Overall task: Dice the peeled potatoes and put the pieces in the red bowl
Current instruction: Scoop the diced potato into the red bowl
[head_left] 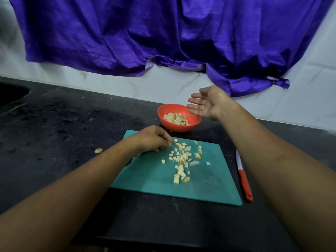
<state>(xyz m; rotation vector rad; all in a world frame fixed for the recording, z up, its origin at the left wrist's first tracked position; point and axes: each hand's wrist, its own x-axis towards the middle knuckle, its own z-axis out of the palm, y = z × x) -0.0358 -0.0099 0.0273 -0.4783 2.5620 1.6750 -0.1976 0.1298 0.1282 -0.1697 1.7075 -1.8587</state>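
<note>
Both forearms (63,188) stretch across the tabletop (72,124). Right grip (207,105), spread and empty, hangs beside the red bowl (172,128), which is part-filled with potato pieces (176,119). Left grip (154,140), fingers curled (holding anything, I cannot tell), touches loose dice (181,157) on the cutting board (209,182). Cutting looks done; those need moving.

Just the one view for us here: a wide-angle cam worn on the person's head, aimed forward and down along both forearms. We're in close over the teal cutting board (209,188), the red bowl (179,128) sits just past it, and the purple cloth (163,33) on the back wall fills the top.
</note>
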